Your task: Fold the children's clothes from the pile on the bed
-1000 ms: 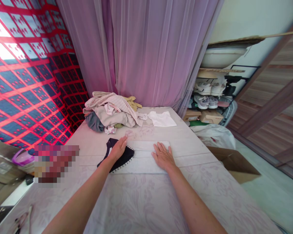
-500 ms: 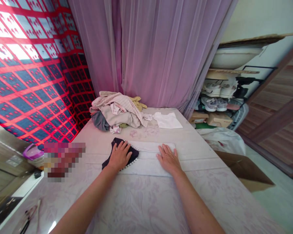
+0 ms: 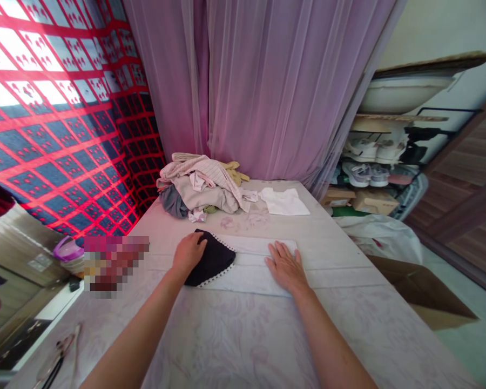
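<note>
A black pair of underpants with a dotted trim (image 3: 214,259) lies flat on the left part of a long white cloth (image 3: 247,275). My left hand (image 3: 189,253) is at the upper left edge of the underpants, fingers curled and closed on the fabric; its fingertips are partly hidden. Flat on the right end of the white cloth rests my right hand (image 3: 287,267), open with its fingers spread. The cloth is spread over the pale floral-patterned surface (image 3: 243,335).
Behind is a heap of clothes (image 3: 206,183), with a small white garment (image 3: 285,202) to its right. Purple curtains (image 3: 259,92) hang at the back. Glasses (image 3: 56,356) lie at the near left. An open cardboard box (image 3: 425,292) and a shoe rack (image 3: 372,173) stand at right.
My left hand has slid left from the middle of the underpants to their left edge, and its fingers have curled in. My right hand stays on the cloth. The view has shifted slightly.
</note>
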A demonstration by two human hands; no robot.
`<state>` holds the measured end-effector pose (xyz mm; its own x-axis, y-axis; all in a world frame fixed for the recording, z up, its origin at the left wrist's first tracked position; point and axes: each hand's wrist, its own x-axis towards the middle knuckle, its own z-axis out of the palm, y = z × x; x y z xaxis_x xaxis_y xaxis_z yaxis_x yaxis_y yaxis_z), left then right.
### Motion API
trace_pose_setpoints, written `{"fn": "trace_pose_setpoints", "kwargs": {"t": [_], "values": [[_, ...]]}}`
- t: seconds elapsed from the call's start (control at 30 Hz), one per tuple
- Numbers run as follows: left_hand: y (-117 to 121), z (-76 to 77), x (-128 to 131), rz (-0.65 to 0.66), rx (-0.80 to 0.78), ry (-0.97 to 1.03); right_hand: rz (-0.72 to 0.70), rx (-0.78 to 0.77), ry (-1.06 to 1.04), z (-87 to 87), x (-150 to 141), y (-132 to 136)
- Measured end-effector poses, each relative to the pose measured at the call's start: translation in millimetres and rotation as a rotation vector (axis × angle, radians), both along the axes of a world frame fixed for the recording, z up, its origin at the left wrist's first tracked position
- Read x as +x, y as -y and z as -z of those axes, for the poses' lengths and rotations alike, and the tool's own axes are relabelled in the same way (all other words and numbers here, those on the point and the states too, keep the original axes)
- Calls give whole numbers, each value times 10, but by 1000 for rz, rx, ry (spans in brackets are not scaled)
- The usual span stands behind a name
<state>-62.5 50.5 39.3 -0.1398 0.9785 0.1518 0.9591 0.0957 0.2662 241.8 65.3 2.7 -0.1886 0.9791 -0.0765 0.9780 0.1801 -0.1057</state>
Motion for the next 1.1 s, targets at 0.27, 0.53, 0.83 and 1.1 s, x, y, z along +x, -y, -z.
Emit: {"fn": "trace_pose_setpoints", "kwargs": {"t": [0.27, 0.53, 0.83, 1.1], "values": [[-311, -4, -275, -84, -153, -81, -2, 7, -7, 0, 3, -1], [-242, 79, -247, -90, -171, -107, -18, -13, -49, -71, 42, -18], [-328, -37, -452, -179, -358, 132, 103, 43, -35, -333, 451, -557], [-196, -31, -457, -144, -348, 150, -38, 51, -86, -459, 66, -568]]}}
